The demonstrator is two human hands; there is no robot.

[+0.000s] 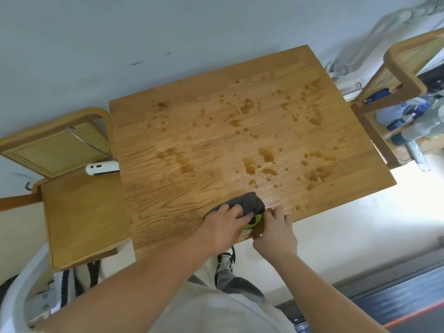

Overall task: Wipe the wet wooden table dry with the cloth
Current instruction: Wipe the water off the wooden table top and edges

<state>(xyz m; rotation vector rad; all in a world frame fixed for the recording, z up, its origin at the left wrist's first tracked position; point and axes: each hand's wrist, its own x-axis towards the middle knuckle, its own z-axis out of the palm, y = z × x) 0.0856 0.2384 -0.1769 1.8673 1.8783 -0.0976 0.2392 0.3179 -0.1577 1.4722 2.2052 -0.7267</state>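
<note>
The head camera looks steeply down at the table [192,116] from close above.

Left of the left grip [223,227], a light wooden chair with a woven cane back [84,217] is seen, and a white oblong device [102,168] is laid at the back of its seat. Beyond and to the right of the right grip [276,231], a second cane-backed wooden chair [416,55] is loaded with blue and white bottles [408,121]. Far beyond both grips a pale grey-blue surface with dark scuffs [144,32] is spread; whether it is wall or floor cannot be told. Right of the right grip, a pale floor [360,212] is brightly lit, and nearer the viewer a dark blue-grey strip edged with an orange-red line [396,306] is seen.
</note>
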